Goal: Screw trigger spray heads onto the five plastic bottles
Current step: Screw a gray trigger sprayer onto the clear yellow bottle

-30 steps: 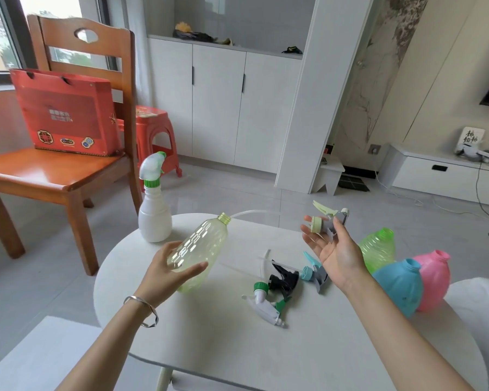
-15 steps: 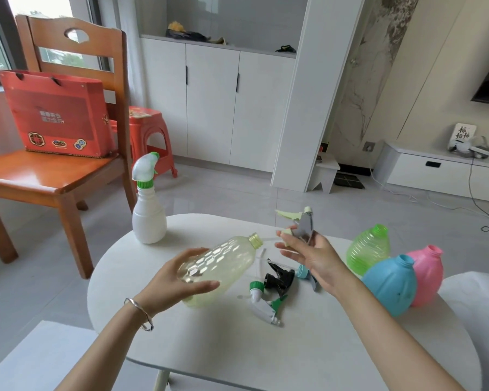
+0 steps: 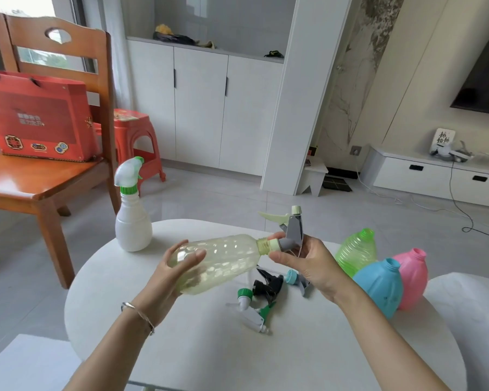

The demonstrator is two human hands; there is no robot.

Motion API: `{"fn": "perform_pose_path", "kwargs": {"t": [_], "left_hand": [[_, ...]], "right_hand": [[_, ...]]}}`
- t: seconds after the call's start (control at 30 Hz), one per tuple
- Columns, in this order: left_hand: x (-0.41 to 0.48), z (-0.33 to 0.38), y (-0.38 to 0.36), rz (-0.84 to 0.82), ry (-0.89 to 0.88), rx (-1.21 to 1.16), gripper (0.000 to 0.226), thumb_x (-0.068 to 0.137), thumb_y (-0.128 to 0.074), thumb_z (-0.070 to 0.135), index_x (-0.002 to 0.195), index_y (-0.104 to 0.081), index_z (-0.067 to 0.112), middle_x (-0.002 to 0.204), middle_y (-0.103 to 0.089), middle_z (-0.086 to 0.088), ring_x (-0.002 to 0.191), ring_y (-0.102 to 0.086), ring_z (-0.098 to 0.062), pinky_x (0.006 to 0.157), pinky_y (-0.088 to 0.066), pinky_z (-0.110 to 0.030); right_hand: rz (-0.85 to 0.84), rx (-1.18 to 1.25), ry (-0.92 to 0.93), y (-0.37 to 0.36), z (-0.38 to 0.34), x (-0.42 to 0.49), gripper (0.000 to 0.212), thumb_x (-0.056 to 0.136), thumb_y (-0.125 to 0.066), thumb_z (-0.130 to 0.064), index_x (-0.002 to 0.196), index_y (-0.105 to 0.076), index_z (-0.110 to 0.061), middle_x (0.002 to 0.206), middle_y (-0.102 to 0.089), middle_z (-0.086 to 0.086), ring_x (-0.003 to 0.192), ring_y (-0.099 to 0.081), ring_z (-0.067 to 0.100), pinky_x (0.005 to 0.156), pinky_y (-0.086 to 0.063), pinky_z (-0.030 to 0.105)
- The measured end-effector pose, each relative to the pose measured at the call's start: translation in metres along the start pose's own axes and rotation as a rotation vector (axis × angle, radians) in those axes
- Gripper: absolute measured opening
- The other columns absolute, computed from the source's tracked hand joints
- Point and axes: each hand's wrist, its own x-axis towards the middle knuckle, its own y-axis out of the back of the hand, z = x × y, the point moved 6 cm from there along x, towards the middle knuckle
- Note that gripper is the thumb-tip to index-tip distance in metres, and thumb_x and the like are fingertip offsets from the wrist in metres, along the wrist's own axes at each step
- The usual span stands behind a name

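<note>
Above a white oval table (image 3: 181, 348), the left hand (image 3: 178, 275) gripped a clear yellowish plastic bottle (image 3: 220, 263). The right hand (image 3: 308, 263) pressed a grey trigger spray head (image 3: 292, 232) against its neck.

A wooden chair (image 3: 48, 176) stands far left of the grips, a red printed cardboard box (image 3: 38, 117) upright on its seat. Behind it, an orange plastic stool (image 3: 136, 136). White cabinet doors (image 3: 201, 108) line the wall beyond.
</note>
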Motion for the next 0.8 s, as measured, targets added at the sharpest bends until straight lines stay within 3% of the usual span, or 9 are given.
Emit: {"fn": "perform_pose_path", "kwargs": {"t": [0.17, 0.3, 0.4, 0.47, 0.53, 0.6, 0.7, 0.73, 0.8], "left_hand": [[0.003, -0.003, -0.016, -0.116, 0.016, 0.020, 0.051, 0.060, -0.081, 0.047, 0.104, -0.072, 0.024, 0.099, -0.076, 0.004, 0.086, -0.072, -0.010, 0.066, -0.056, -0.020], [0.006, -0.003, -0.012, -0.077, 0.014, 0.116, 0.068, 0.059, -0.080, 0.055, 0.118, -0.063, 0.025, 0.121, -0.069, -0.003, 0.112, -0.065, -0.024, 0.090, -0.054, -0.036], [0.002, -0.001, -0.011, -0.077, 0.095, 0.133, 0.065, 0.072, -0.051, 0.075, 0.123, -0.055, 0.035, 0.123, -0.065, -0.001, 0.104, -0.068, -0.026, 0.074, -0.059, -0.039], [0.002, -0.001, -0.011, -0.082, 0.089, 0.239, 0.065, 0.071, -0.039, 0.073, 0.125, -0.051, 0.039, 0.127, -0.059, -0.002, 0.102, -0.067, -0.027, 0.064, -0.060, -0.036], [0.001, 0.004, -0.012, -0.061, -0.008, 0.286, 0.060, 0.070, -0.045, 0.066, 0.126, -0.047, 0.043, 0.128, -0.056, -0.003, 0.099, -0.067, -0.025, 0.064, -0.060, -0.033], [-0.001, 0.003, -0.017, -0.082, -0.047, 0.234, 0.067, 0.069, -0.056, 0.057, 0.132, -0.046, 0.035, 0.129, -0.059, 0.002, 0.095, -0.070, -0.016, 0.072, -0.059, -0.027], [-0.003, -0.003, -0.024, -0.193, -0.012, 0.138, 0.070, 0.072, -0.066, 0.039, 0.138, -0.042, 0.032, 0.137, -0.055, 0.001, 0.114, -0.063, -0.013, 0.095, -0.048, -0.028], [-0.004, -0.005, -0.026, -0.232, 0.016, 0.124, 0.074, 0.072, -0.069, 0.040, 0.139, -0.037, 0.038, 0.137, -0.053, 0.001, 0.120, -0.059, -0.015, 0.099, -0.046, -0.031], [-0.007, -0.006, -0.032, -0.288, 0.072, 0.184, 0.093, 0.059, -0.074, 0.063, 0.139, -0.031, 0.045, 0.133, -0.054, -0.001, 0.121, -0.057, -0.018, 0.097, -0.050, -0.035]], "right_hand": [[0.123, 0.049, 0.022, 0.005, 0.007, 0.001, 0.027, 0.064, -0.078, -0.019, 0.089, -0.071, -0.012, 0.095, -0.074, -0.008, 0.093, -0.067, 0.006, 0.085, -0.053, 0.021], [0.058, -0.040, 0.019, 0.007, 0.010, -0.001, 0.019, 0.074, -0.073, 0.000, 0.088, -0.066, 0.010, 0.104, -0.068, 0.002, 0.096, -0.065, 0.009, 0.080, -0.049, 0.016], [0.080, -0.056, 0.038, 0.008, 0.012, -0.007, 0.021, 0.074, -0.073, 0.001, 0.089, -0.064, 0.012, 0.104, -0.069, -0.001, 0.096, -0.066, 0.006, 0.078, -0.049, 0.014], [0.103, -0.045, 0.037, 0.009, 0.013, -0.012, 0.023, 0.072, -0.075, -0.002, 0.091, -0.066, 0.008, 0.102, -0.070, -0.004, 0.093, -0.067, 0.004, 0.077, -0.050, 0.015], [0.153, -0.002, 0.026, 0.011, 0.015, -0.015, 0.025, 0.066, -0.078, -0.014, 0.088, -0.071, -0.005, 0.094, -0.072, -0.008, 0.085, -0.067, 0.005, 0.074, -0.053, 0.018], [0.213, 0.054, 0.001, 0.014, 0.017, -0.018, 0.027, 0.061, -0.077, -0.022, 0.086, -0.072, -0.014, 0.086, -0.074, -0.008, 0.080, -0.067, 0.006, 0.071, -0.055, 0.020], [0.241, 0.082, -0.041, 0.021, 0.019, -0.021, 0.036, 0.057, -0.078, -0.027, 0.091, -0.070, -0.017, 0.081, -0.075, -0.006, 0.078, -0.069, 0.007, 0.074, -0.057, 0.023], [0.246, 0.079, -0.063, 0.023, 0.020, -0.023, 0.038, 0.056, -0.078, -0.030, 0.091, -0.070, -0.017, 0.081, -0.075, -0.006, 0.078, -0.069, 0.008, 0.076, -0.057, 0.024], [0.252, 0.104, -0.084, 0.023, 0.023, -0.026, 0.035, 0.057, -0.078, -0.028, 0.090, -0.071, -0.017, 0.081, -0.074, -0.005, 0.077, -0.069, 0.007, 0.072, -0.057, 0.022]]}}
